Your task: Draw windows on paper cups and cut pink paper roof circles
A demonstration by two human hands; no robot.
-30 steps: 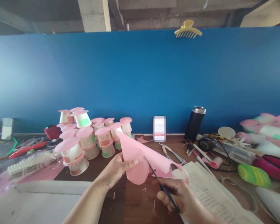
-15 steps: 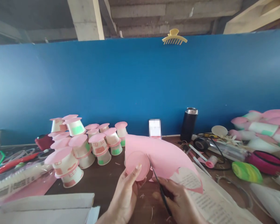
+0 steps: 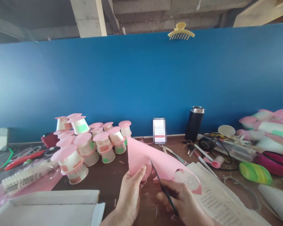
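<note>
My left hand (image 3: pixel 131 193) pinches a sheet of pink paper (image 3: pixel 153 158) at a round part near its lower edge, thumb on the front. My right hand (image 3: pixel 182 204) is closed round dark scissors (image 3: pixel 160 182), whose blades point up into the pink sheet beside the round part. Both hands are low in the middle of the view, above a dark wooden table (image 3: pixel 108 183). The sheet's right end curls over an open printed book (image 3: pixel 212 197).
A pile of paper cups with pink round lids (image 3: pixel 85 146) stands to the left. A black flask (image 3: pixel 194 124), black tape roll (image 3: pixel 206 144), pens, a pink spool and a green-yellow roll (image 3: pixel 256 172) lie at the right. A blue partition (image 3: pixel 141 84) rises behind; a white box (image 3: pixel 54 205) sits front left.
The pink sheet has turned and now points up to a corner at the left. My left hand shifted its grip on the round part; the scissors stay at the sheet's edge.
</note>
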